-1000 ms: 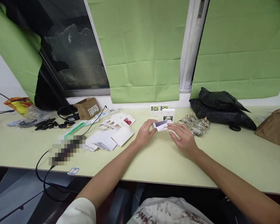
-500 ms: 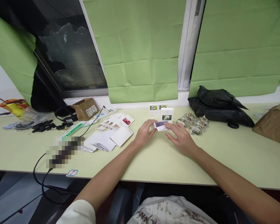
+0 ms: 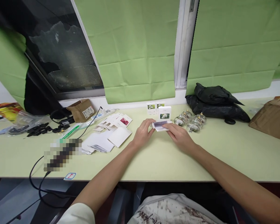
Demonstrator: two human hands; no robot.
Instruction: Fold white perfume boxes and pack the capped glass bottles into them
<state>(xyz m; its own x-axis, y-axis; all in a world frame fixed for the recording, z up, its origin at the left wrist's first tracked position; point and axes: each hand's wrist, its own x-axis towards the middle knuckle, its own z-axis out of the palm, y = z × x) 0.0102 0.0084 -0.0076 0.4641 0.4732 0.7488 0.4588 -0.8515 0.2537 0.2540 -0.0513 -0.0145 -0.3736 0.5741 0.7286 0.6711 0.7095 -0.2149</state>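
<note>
Small carton at frame centre is pinched by left hand and right hand; flap-closing judged underway, end tuck needed next.

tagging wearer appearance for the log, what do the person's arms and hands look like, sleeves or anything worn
Both forearms are bare, and the left hand and right hand wear no gloves; no rings, watch or bands show. A short white sleeve covers the left upper arm. No sleeve shows on the right arm.
</note>
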